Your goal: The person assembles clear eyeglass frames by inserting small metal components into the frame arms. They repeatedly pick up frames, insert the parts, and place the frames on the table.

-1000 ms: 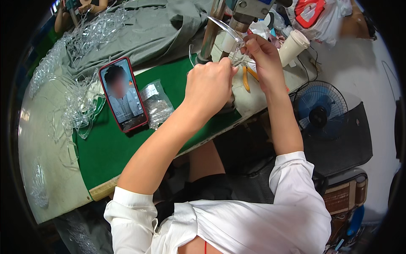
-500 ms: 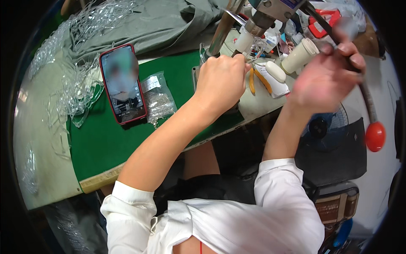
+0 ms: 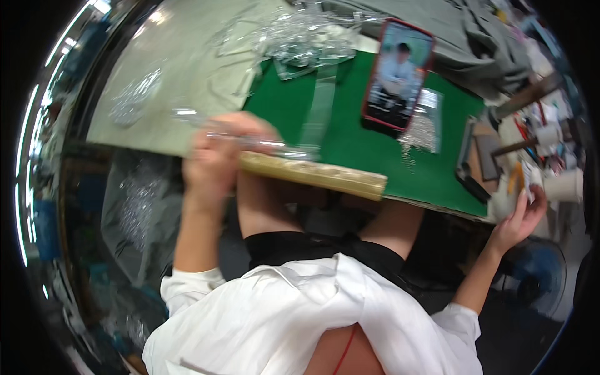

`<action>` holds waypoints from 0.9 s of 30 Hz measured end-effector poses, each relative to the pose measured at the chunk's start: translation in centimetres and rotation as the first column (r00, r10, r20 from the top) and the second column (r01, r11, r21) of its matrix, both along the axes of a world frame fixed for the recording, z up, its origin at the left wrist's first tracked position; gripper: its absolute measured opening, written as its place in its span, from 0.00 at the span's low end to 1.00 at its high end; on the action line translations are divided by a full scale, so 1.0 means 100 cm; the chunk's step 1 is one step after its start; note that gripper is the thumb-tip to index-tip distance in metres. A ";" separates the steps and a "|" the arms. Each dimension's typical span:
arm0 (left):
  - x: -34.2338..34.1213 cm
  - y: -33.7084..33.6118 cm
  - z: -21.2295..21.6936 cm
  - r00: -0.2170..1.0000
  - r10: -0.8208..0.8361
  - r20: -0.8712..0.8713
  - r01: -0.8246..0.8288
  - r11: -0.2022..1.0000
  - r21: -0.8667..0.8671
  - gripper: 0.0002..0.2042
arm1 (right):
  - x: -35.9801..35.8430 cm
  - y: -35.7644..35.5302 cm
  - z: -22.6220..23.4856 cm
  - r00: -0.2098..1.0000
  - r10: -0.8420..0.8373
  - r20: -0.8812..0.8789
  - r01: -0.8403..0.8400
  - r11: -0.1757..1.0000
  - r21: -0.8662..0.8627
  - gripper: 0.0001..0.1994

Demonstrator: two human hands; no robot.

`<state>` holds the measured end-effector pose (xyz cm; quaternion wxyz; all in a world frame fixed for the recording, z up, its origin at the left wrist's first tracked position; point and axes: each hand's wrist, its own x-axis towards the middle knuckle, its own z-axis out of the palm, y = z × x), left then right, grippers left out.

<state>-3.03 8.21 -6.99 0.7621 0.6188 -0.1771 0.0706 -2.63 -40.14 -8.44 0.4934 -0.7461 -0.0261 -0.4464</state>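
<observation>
Bench (image 3: 187, 81): you sit at a pale worktop with a green mat (image 3: 350, 150) laid over its right part — a light wooden edge strip (image 3: 312, 173) runs along the front.
On the mat: your red-cased phone (image 3: 398, 75) lies face up with the screen lit; just right of it, a small clear bag (image 3: 422, 122) of tiny parts.
Mat's far edge: a heap of clear plastic pieces (image 3: 306, 34).
Pale part: another clear scatter (image 3: 132, 97), well apart.
Far side: grey cloth (image 3: 462, 44).
Right end: blurred clutter — hard to tell apart.
</observation>
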 end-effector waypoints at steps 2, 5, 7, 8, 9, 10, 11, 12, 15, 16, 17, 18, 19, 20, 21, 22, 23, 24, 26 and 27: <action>-0.040 0.108 0.002 0.984 0.178 -0.019 -0.178 0.984 0.029 0.15 | -0.013 0.015 -0.020 0.992 0.063 -0.111 -0.055 0.996 0.069 0.14; -0.080 0.184 -0.012 0.878 0.379 -0.292 -0.391 0.920 0.019 0.16 | -0.007 0.026 -0.023 0.977 0.182 -0.108 -0.169 0.979 0.116 0.12; -0.065 0.196 -0.016 0.714 0.500 -0.491 -0.530 0.844 0.088 0.16 | 0.005 0.040 -0.014 0.973 0.225 -0.060 -0.221 0.973 0.059 0.10; -0.055 0.196 -0.017 0.642 0.511 -0.572 -0.525 0.836 0.158 0.19 | 0.007 0.053 -0.010 0.974 0.223 -0.039 -0.220 0.974 0.059 0.10; -0.046 0.203 -0.017 0.633 0.485 -0.603 -0.433 0.868 0.243 0.20 | 0.007 0.060 -0.004 0.972 0.234 -0.035 -0.234 0.972 -0.020 0.10; -0.041 0.215 -0.012 0.616 0.465 -0.636 -0.333 0.885 0.324 0.22 | 0.006 0.065 -0.001 0.965 0.259 -0.040 -0.260 0.965 -0.021 0.10; -0.037 0.223 -0.007 0.595 0.448 -0.667 -0.223 0.889 0.399 0.23 | 0.003 0.070 0.000 0.958 0.283 -0.046 -0.284 0.959 -0.020 0.10; -0.025 0.205 -0.005 0.607 0.589 -0.534 -0.241 0.777 0.582 0.19 | 0.000 0.076 0.002 0.959 0.278 -0.049 -0.280 0.960 -0.026 0.08; 0.020 0.107 -0.002 0.657 0.674 0.337 -0.570 0.152 0.807 0.14 | -0.007 0.082 -0.008 0.941 0.314 -0.131 -0.322 0.945 -0.049 0.07; 0.035 0.064 0.000 0.621 0.415 0.665 -0.707 -0.069 0.704 0.11 | -0.009 0.095 -0.007 0.925 0.332 -0.188 -0.350 0.934 -0.075 0.07; 0.051 0.032 0.001 0.486 0.063 0.872 -0.844 -0.224 0.487 0.09 | -0.003 0.107 -0.008 0.903 0.356 -0.240 -0.385 0.919 -0.085 0.07; 0.064 0.035 -0.009 0.565 0.136 0.814 -0.781 -0.228 0.581 0.08 | -0.002 0.114 -0.005 0.892 0.356 -0.279 -0.401 0.908 -0.123 0.06; 0.075 0.041 -0.009 0.541 0.195 0.818 -0.798 -0.187 0.573 0.08 | 0.000 0.118 -0.003 0.879 0.356 -0.317 -0.418 0.895 -0.155 0.06; 0.085 0.048 -0.004 0.519 0.256 0.816 -0.814 -0.146 0.563 0.07 | -0.002 0.120 0.001 0.866 0.350 -0.357 -0.434 0.881 -0.189 0.06; 0.097 0.053 0.003 0.503 0.311 0.807 -0.828 -0.095 0.553 0.07 | -0.004 0.120 0.002 0.855 0.333 -0.398 -0.441 0.870 -0.219 0.06; 0.101 0.053 0.017 0.374 0.204 0.905 -0.912 -0.095 0.398 0.07 | -0.006 0.116 0.001 0.842 0.313 -0.439 -0.441 0.869 -0.227 0.06; 0.104 0.053 0.030 0.227 0.109 0.968 -0.970 -0.068 0.235 0.07 | -0.010 0.113 0.001 0.824 0.299 -0.482 -0.434 0.879 -0.197 0.06; 0.109 0.064 0.034 0.184 0.253 0.950 -0.978 -0.046 0.202 0.09 | -0.011 0.110 0.000 0.809 0.256 -0.530 -0.436 0.865 -0.247 0.07; 0.116 0.114 0.029 0.231 0.623 0.748 -0.968 0.225 0.112 0.13 | -0.008 0.115 -0.004 0.806 0.227 -0.546 -0.474 0.800 -0.368 0.08; 0.122 0.136 0.020 0.376 0.768 0.518 -0.887 0.459 -0.037 0.16 | -0.006 0.119 -0.008 0.828 0.219 -0.516 -0.481 0.751 -0.453 0.08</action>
